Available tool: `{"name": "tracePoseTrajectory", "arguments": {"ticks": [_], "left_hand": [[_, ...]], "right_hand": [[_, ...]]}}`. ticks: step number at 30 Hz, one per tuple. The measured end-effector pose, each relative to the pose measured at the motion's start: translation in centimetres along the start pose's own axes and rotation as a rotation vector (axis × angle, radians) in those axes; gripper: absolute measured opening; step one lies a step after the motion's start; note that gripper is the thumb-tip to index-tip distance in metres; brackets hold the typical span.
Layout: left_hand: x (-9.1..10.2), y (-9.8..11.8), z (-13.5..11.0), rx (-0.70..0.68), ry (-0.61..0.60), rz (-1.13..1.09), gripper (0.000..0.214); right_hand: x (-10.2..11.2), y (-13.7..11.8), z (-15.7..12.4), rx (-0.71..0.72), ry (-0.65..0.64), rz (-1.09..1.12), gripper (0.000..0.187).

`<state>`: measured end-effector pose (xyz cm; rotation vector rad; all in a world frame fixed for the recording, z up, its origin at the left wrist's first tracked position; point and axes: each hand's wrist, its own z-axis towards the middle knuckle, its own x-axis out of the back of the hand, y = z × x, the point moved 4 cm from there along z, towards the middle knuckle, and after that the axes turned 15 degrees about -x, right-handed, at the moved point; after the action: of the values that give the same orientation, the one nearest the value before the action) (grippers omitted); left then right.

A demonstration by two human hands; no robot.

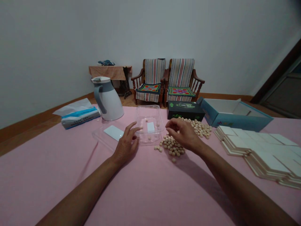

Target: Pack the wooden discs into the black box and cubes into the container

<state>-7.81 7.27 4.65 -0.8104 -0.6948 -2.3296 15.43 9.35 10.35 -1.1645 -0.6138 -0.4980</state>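
Observation:
On the pink cloth in front of me stands a clear plastic box (162, 121), its lid folded out to the left. A small white card (150, 127) and a few round wooden beads lie inside it. My left hand (127, 142) rests at the box's near left corner, fingers apart and holding nothing. My right hand (184, 133) hovers just right of the box, above a pile of pale wooden beads (173, 147). Its thumb and fingers are curled together; anything between them is hidden. A white phone-like slab (113, 132) lies on the lid, left of my left hand.
A grey-and-white jug (110, 100) and a tissue pack (81, 117) stand at the left. Behind the beads are a black box (185, 110) and an open blue box (237, 116). Stacked white-topped tiles (256, 141) cover the right side. Two chairs stand beyond the table.

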Motion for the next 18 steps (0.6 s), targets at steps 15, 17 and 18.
{"name": "tracePoseTrajectory", "arguments": {"ticks": [15,17,18], "left_hand": [[0.0,0.1,0.0,-0.002,0.005,0.006,0.034],[-0.1,0.2,0.0,-0.004,0.017,0.006,0.036],[-0.1,0.3,0.0,-0.008,0.024,0.008,0.038]], "right_hand": [[-6.6,0.3,-3.0,-0.081,-0.307,-0.528,0.011],[-5.3,-0.1,-2.5,-0.063,-0.298,-0.44,0.007],[-4.5,-0.3,-2.1,-0.059,-0.261,-0.375,0.008]]}}
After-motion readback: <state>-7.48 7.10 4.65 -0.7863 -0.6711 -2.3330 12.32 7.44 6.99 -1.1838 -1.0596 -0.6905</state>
